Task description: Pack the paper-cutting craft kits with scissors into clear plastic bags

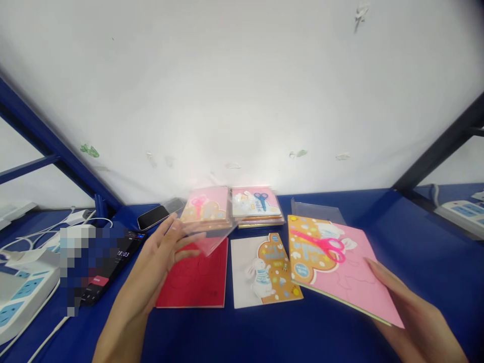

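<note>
A clear, thin plastic sleeve (pixel 213 244) is held by the left hand (pixel 164 245), while a pink-and-tan rectangular paper booklet (pixel 359 277) bearing pink scissors (pixel 335 249) is gripped, tilted, above the blue worktop (pixel 185 335) by the right hand (pixel 408 300).

Three scissors (pixel 320 244), two booklet stacks (pixel 247 213)

And there's the blue bench (pixel 264 335), a rabbit-covered booklet (pixel 260 275) lying near centre, with a red booklet (pixel 202 277) just beside it at nine o'clock! Up at twelve sits one stack (pixel 259 205), a second stack (pixel 214 199) at eleven, and a dark phone (pixel 152 219) rests at ten.
</note>
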Tool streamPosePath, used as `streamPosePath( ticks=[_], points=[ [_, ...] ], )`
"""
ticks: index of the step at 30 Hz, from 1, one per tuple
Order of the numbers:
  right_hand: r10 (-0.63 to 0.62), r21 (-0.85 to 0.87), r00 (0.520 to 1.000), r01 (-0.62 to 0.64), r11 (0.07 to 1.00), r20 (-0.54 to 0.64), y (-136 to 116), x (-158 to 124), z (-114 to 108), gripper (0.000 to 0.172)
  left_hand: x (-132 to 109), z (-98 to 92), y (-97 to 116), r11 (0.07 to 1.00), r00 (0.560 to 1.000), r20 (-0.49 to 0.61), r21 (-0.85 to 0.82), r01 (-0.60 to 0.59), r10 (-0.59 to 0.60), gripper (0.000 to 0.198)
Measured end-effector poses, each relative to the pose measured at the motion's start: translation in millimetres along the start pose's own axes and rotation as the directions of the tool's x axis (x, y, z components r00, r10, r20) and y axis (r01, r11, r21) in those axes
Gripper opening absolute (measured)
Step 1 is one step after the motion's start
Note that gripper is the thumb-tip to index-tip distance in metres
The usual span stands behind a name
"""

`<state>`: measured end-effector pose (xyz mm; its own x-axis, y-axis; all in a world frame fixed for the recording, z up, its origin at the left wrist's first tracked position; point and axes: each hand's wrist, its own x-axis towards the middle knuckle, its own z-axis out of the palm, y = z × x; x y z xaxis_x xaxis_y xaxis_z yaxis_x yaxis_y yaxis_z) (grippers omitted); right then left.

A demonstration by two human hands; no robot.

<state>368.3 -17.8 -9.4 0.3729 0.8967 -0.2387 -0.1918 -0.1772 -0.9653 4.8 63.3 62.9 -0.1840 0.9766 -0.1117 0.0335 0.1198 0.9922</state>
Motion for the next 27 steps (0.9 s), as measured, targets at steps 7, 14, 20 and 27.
streamPosePath(
  ticks=[7,14,20,27],
  points=[
    [0.323,0.379,0.946,-0.286,0.88,-0.036,-1,-11,15,0.082,-24,13.7,-31,0.866,0.995,-0.034,0.496,-0.068,0.098,0.065],
    [0.348,0.291,0.935,-0.354,0.889,0.073,4,-28,36,0.081,-65,89.3,-62,0.98,0.925,0.343,0.167,0.111,-0.163,0.081],
    [0.262,0.158,0.96,-0.275,0.948,0.096,-4,-37,35,0.066,-37,82.4,-70,0.99,0.938,0.324,0.095,0.101,-0.126,0.057],
    [0.172,0.125,0.984,-0.175,0.977,0.037,-4,-32,27,0.062,-33,73.1,-71,0.995,0.96,0.26,0.002,0.104,-0.101,0.052]
  ],
)
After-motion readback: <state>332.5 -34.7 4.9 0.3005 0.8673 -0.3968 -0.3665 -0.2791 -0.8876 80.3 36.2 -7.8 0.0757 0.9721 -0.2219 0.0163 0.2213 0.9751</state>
